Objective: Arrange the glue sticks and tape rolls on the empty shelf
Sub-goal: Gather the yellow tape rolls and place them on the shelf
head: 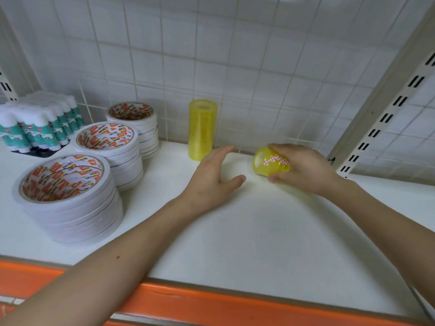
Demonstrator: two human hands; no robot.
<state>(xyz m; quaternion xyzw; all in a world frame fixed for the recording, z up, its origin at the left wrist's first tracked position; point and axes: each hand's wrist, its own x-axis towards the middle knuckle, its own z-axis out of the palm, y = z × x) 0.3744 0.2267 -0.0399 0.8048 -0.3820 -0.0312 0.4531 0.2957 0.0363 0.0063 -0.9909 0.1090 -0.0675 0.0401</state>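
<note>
A white tiled wall [235, 55] is running across the back, its grey grout lines forming a grid. A cream slotted upright [381, 109] is slanting across the right side, showing pairs of dark slots. Another slotted upright [7, 88] is standing at the far left edge. An orange front strip [235, 304] is crossing the bottom, showing light scuffs.

The right hand [303, 168] grips a tilted yellow tape stack [270, 164]; the left hand [215, 176] hovers relaxed beside it.
</note>
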